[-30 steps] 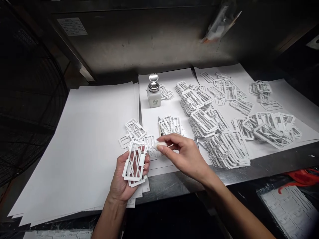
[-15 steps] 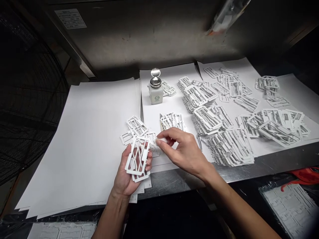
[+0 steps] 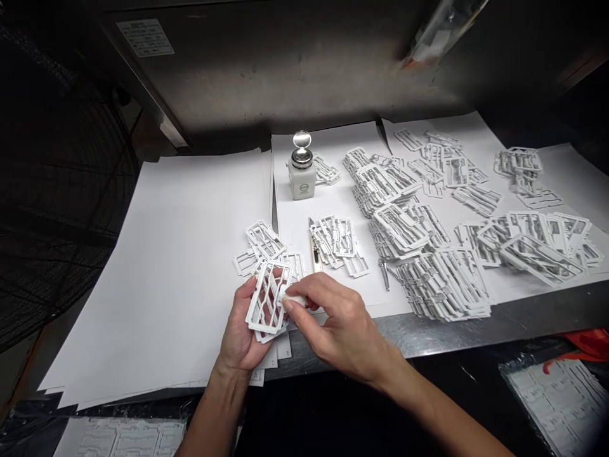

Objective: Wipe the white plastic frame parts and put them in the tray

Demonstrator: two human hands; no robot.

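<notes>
My left hand (image 3: 238, 327) is wrapped round a small stack of white plastic frames (image 3: 255, 298) with slanted cut-outs, tilted toward me. My right hand (image 3: 345, 320) pinches a small white wad (image 3: 297, 299), perhaps cotton or cloth, and presses it to the right edge of the top frame. Its fingers hide part of the wad. Just beyond the left hand lie loose white frames (image 3: 265, 239). A utility knife (image 3: 316, 254) rests beside a small pile of frames (image 3: 343, 236), past the right hand. A nail clipper (image 3: 384, 275) lies to the right.
A pump-top bottle (image 3: 301, 181) stands at the back with its round lid raised. Stacks of frames (image 3: 442, 282) cover the right side. White paper sheets (image 3: 190, 254) line the metal bench (image 3: 428, 333). Bagged parts (image 3: 564, 400) lie below its edge at the lower right.
My right hand has moved left and down, bringing the white wad against the top frame. The small pile and the utility knife behind it show more fully. The view has shifted slightly.
</notes>
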